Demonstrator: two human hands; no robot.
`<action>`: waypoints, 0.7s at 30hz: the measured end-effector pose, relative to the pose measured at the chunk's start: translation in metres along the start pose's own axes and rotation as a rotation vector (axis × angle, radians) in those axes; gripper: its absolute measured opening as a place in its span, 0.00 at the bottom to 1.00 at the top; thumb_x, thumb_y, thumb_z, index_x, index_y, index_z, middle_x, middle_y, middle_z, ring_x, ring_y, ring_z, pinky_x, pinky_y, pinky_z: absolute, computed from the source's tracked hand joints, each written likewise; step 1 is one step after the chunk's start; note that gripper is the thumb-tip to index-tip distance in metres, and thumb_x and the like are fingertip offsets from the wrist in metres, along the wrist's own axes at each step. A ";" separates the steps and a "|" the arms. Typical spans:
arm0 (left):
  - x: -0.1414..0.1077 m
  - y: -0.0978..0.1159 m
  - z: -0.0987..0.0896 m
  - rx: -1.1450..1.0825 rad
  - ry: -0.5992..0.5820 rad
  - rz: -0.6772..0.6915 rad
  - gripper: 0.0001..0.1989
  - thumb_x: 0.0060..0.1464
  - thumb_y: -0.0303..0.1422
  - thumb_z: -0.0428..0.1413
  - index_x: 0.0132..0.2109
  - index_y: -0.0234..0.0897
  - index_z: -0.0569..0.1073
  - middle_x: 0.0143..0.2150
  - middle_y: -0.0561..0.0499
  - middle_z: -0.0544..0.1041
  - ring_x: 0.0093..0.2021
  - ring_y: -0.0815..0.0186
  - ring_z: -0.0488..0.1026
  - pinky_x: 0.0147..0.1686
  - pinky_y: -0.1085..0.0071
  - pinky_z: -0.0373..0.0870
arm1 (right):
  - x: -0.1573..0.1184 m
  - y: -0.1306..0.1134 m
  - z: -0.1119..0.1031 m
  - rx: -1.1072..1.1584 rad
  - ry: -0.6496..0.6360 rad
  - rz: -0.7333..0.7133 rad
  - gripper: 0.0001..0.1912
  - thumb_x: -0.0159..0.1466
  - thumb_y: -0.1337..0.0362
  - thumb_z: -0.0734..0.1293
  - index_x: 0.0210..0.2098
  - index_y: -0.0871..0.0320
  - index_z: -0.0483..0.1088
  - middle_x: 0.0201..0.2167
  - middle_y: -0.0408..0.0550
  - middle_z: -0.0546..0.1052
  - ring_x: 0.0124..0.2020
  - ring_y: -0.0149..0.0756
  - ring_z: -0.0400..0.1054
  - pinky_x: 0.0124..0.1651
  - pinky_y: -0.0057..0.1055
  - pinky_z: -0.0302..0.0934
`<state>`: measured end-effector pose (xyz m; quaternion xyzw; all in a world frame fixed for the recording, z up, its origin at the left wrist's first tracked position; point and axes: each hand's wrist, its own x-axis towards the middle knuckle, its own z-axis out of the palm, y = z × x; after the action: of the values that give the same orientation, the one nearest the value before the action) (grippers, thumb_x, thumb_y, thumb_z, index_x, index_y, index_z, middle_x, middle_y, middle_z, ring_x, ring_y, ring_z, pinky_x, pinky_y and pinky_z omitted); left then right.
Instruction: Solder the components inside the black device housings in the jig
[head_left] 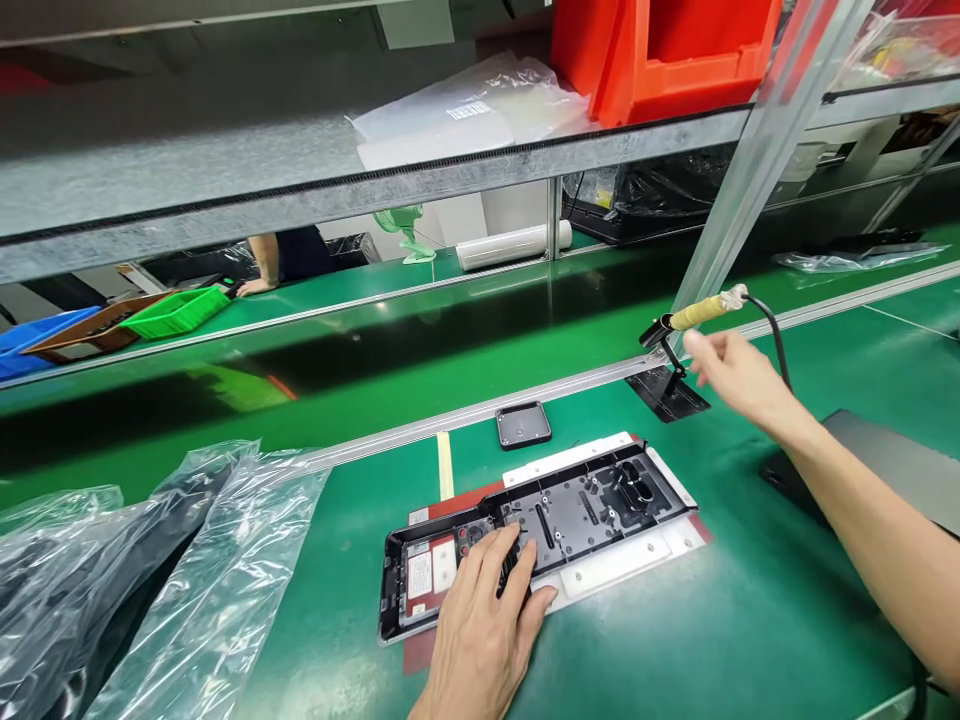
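Note:
My left hand [487, 610] lies with fingers spread over a long black plastic housing [555, 525], its fingertips touching the middle of it. The housing's inner side faces up, with ribs and screw posts showing; its left section frames a white label. Underneath is a white fixture [630, 567] on a dark red base. My right hand [739, 375] is raised just below and right of a soldering iron [699, 313] with a yellow-wrapped handle, resting in a black stand [667, 390]. The right fingers are slightly blurred and loosely bent, apart from the handle, with nothing visible in them.
A small black tray-like cover [523, 425] lies behind the housing. Clear plastic bags with dark parts [165, 590] cover the left side. A dark flat panel [892, 470] sits under my right forearm. Overhead runs a metal shelf [450, 165] with a red bin [675, 80]. Across the line is another person's hand [257, 287].

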<state>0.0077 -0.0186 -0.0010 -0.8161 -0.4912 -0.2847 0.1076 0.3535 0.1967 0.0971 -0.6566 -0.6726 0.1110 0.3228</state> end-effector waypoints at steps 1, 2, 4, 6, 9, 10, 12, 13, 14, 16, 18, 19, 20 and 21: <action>0.001 0.001 -0.001 0.004 0.010 0.000 0.16 0.68 0.31 0.57 0.60 0.31 0.74 0.59 0.34 0.76 0.57 0.49 0.76 0.50 0.55 0.82 | -0.017 -0.004 0.003 0.008 -0.100 -0.007 0.26 0.75 0.43 0.56 0.33 0.56 0.67 0.27 0.51 0.77 0.29 0.41 0.71 0.37 0.37 0.60; 0.001 0.002 -0.001 0.004 0.017 0.001 0.15 0.69 0.31 0.56 0.59 0.32 0.75 0.58 0.34 0.76 0.57 0.49 0.76 0.49 0.55 0.82 | -0.036 -0.008 0.008 0.019 -0.195 -0.036 0.25 0.75 0.43 0.56 0.33 0.55 0.67 0.28 0.48 0.78 0.29 0.40 0.71 0.37 0.36 0.60; 0.002 0.003 -0.002 0.001 0.021 -0.002 0.14 0.69 0.30 0.55 0.59 0.32 0.75 0.58 0.35 0.77 0.57 0.49 0.76 0.49 0.54 0.82 | -0.071 -0.020 0.021 0.025 -0.376 -0.101 0.22 0.74 0.43 0.58 0.36 0.52 0.68 0.25 0.42 0.76 0.27 0.39 0.70 0.34 0.34 0.58; 0.003 0.003 -0.004 -0.006 0.020 -0.014 0.14 0.69 0.29 0.55 0.59 0.32 0.75 0.58 0.34 0.76 0.57 0.49 0.75 0.50 0.53 0.82 | -0.098 -0.029 0.035 -0.044 -0.551 -0.165 0.18 0.75 0.45 0.55 0.44 0.50 0.65 0.23 0.39 0.73 0.24 0.40 0.66 0.33 0.34 0.55; 0.004 0.001 -0.007 -0.020 0.054 -0.032 0.14 0.68 0.26 0.56 0.59 0.31 0.74 0.58 0.34 0.76 0.58 0.49 0.74 0.52 0.51 0.80 | -0.115 -0.036 0.050 -0.088 -0.550 -0.167 0.14 0.75 0.50 0.55 0.49 0.52 0.59 0.21 0.37 0.68 0.23 0.40 0.62 0.34 0.35 0.53; 0.004 -0.001 -0.008 -0.028 0.077 -0.035 0.15 0.67 0.25 0.56 0.59 0.30 0.74 0.59 0.34 0.75 0.59 0.49 0.74 0.53 0.52 0.79 | -0.116 -0.036 0.053 -0.077 -0.539 -0.162 0.13 0.74 0.51 0.55 0.50 0.52 0.58 0.21 0.36 0.66 0.23 0.40 0.61 0.34 0.35 0.53; 0.005 -0.006 -0.013 -0.037 0.144 -0.040 0.15 0.66 0.22 0.57 0.59 0.31 0.74 0.59 0.34 0.75 0.59 0.50 0.73 0.55 0.52 0.78 | -0.115 -0.036 0.056 -0.045 -0.531 -0.160 0.11 0.73 0.54 0.56 0.50 0.52 0.57 0.20 0.35 0.63 0.22 0.40 0.59 0.34 0.34 0.51; 0.006 -0.009 -0.017 -0.035 0.185 -0.043 0.16 0.65 0.21 0.57 0.59 0.32 0.75 0.58 0.35 0.76 0.59 0.50 0.73 0.55 0.51 0.77 | -0.113 -0.036 0.057 -0.031 -0.529 -0.166 0.11 0.71 0.55 0.57 0.50 0.52 0.58 0.19 0.34 0.62 0.22 0.40 0.58 0.34 0.34 0.50; 0.008 -0.012 -0.021 -0.031 0.228 -0.052 0.17 0.65 0.21 0.57 0.59 0.33 0.75 0.58 0.36 0.76 0.59 0.51 0.73 0.55 0.51 0.76 | -0.112 -0.036 0.056 -0.025 -0.524 -0.176 0.10 0.71 0.56 0.57 0.49 0.52 0.58 0.19 0.34 0.61 0.21 0.39 0.57 0.33 0.33 0.49; 0.011 -0.020 -0.034 -0.019 0.305 -0.094 0.19 0.65 0.20 0.56 0.61 0.36 0.75 0.59 0.38 0.76 0.59 0.52 0.74 0.56 0.51 0.75 | -0.112 -0.038 0.054 -0.021 -0.503 -0.197 0.10 0.70 0.58 0.57 0.48 0.52 0.59 0.18 0.33 0.59 0.20 0.38 0.55 0.33 0.33 0.48; 0.013 -0.028 -0.052 -0.006 0.369 -0.194 0.19 0.67 0.21 0.55 0.61 0.39 0.75 0.60 0.40 0.76 0.59 0.55 0.74 0.58 0.52 0.74 | -0.113 -0.039 0.050 -0.021 -0.470 -0.217 0.10 0.70 0.58 0.56 0.48 0.52 0.60 0.17 0.33 0.59 0.19 0.38 0.53 0.33 0.33 0.47; 0.013 -0.032 -0.062 0.006 0.400 -0.265 0.18 0.68 0.23 0.54 0.61 0.40 0.76 0.60 0.41 0.77 0.59 0.56 0.75 0.60 0.52 0.72 | -0.113 -0.040 0.048 -0.022 -0.452 -0.221 0.10 0.70 0.57 0.56 0.49 0.52 0.60 0.17 0.33 0.59 0.19 0.37 0.53 0.33 0.33 0.48; 0.012 -0.038 -0.072 0.026 0.428 -0.354 0.17 0.69 0.26 0.53 0.60 0.39 0.77 0.59 0.41 0.77 0.59 0.56 0.75 0.62 0.51 0.71 | -0.113 -0.040 0.045 -0.021 -0.437 -0.222 0.10 0.70 0.57 0.56 0.49 0.52 0.60 0.16 0.33 0.59 0.19 0.37 0.52 0.32 0.33 0.48; 0.009 -0.044 -0.082 0.046 0.443 -0.459 0.16 0.71 0.30 0.52 0.61 0.39 0.77 0.59 0.41 0.78 0.59 0.55 0.75 0.63 0.51 0.69 | -0.114 -0.039 0.042 -0.017 -0.427 -0.221 0.10 0.70 0.57 0.57 0.49 0.52 0.61 0.16 0.32 0.59 0.19 0.37 0.52 0.32 0.33 0.47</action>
<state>-0.0563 -0.0270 0.0663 -0.5995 -0.6336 -0.4610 0.1634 0.2890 0.0954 0.0542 -0.5433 -0.7943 0.2057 0.1778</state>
